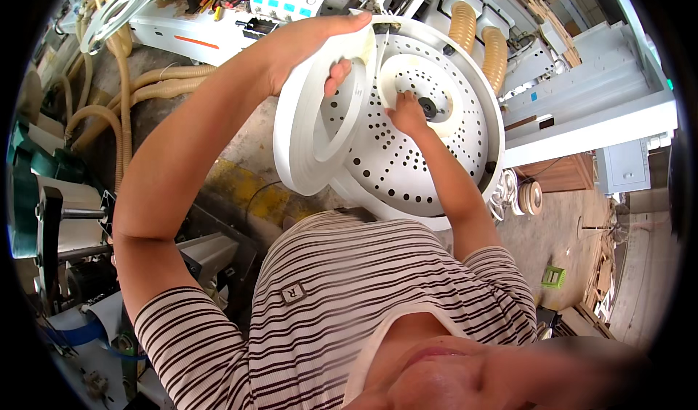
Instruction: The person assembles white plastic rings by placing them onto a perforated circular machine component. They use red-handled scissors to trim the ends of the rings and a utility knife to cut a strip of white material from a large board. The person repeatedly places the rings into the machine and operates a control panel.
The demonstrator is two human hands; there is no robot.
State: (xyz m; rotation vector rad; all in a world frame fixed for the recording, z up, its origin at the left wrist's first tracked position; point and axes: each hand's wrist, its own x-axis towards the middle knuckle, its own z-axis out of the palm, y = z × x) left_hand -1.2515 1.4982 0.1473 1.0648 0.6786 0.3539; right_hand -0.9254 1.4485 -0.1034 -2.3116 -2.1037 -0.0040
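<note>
My left hand [309, 50] is closed around a large roll of white edge banding [302, 126], its fingers through the middle and its thumb over the outer side. The roll is tilted up at the left rim of a round white tray [496, 130]. Inside the tray lies a white disc [458, 170] with many holes. A smaller white ring [452, 83], perhaps another banding roll, lies around the dark hub [427, 107]. My right hand [408, 113] reaches over the disc and grips the ring's inner left edge, thumb on top; its fingertips are partly hidden.
A white machine [182, 35] with tools on top stands beyond my left arm. Tan ribbed hoses [494, 57] rise behind the tray, and more lie at left. A long white machine frame [596, 123] extends right. Coils [529, 198] and a green crate [553, 276] sit on the floor.
</note>
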